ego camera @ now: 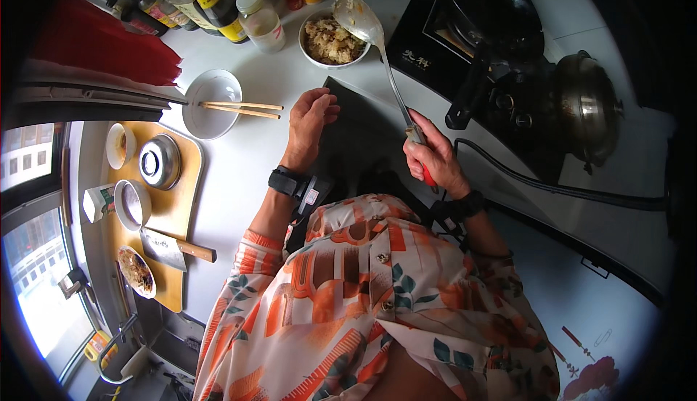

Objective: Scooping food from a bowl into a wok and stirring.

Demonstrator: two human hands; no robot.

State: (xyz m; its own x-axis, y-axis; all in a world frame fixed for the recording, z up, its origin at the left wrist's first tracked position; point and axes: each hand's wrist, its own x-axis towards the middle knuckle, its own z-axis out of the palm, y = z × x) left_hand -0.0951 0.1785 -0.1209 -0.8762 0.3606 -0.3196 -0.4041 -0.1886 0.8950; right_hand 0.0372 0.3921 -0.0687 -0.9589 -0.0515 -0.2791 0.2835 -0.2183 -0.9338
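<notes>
My right hand (434, 153) is wrapped around the handle of a long metal serving spoon (393, 77). Bits of food cling to the spoon's head, which is over the right rim of a white bowl (333, 65) at the counter's far side. Fried rice (329, 39) or similar grain fills that bowl. Loosely curled and holding nothing, my left hand (311, 123) hovers near the counter's edge. To its left, an empty-looking white bowl (212, 123) has a pair of wooden chopsticks (245, 108) laid across its rim.
Sauce bottles (207, 3) and a lidded jar (261, 22) line the back. On the right are a wok (490, 9) on a black cooktop (414, 47), a lidded metal pot (585, 107) and a cable (544, 186). A cleaver (166, 248) lies on a wooden board (185, 183) at left.
</notes>
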